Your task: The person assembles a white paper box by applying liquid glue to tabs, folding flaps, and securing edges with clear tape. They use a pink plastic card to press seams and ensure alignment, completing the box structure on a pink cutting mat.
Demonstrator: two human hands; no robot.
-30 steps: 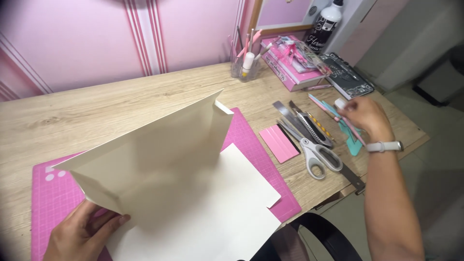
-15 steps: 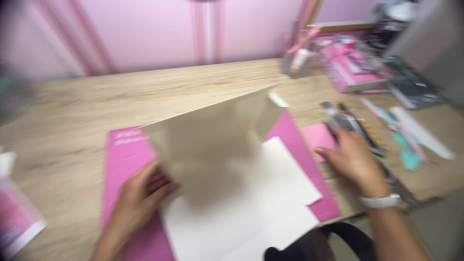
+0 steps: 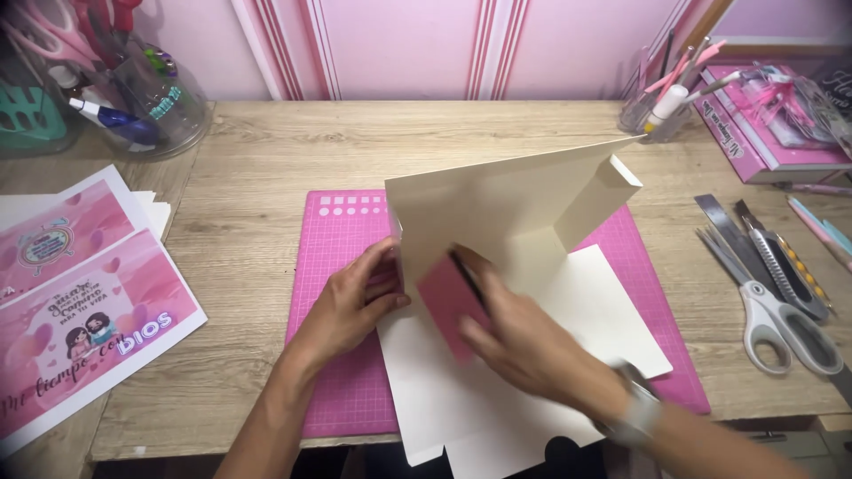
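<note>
Your view is bright and evenly lit; soft shadows fall beneath the cream card (image 3: 506, 208); your right hand (image 3: 524, 341) smears with motion blur; edges toward nine o'clock bow slightly.

Home craft desk: a pink cutting mat (image 3: 346, 355) is lying on a wooden tabletop (image 3: 266, 151), scissors (image 3: 772, 310) and printed pink sheets (image 3: 80, 302) are flanking it, and pen jars (image 3: 151, 98) are standing against pink-striped panelling (image 3: 399, 44).
</note>
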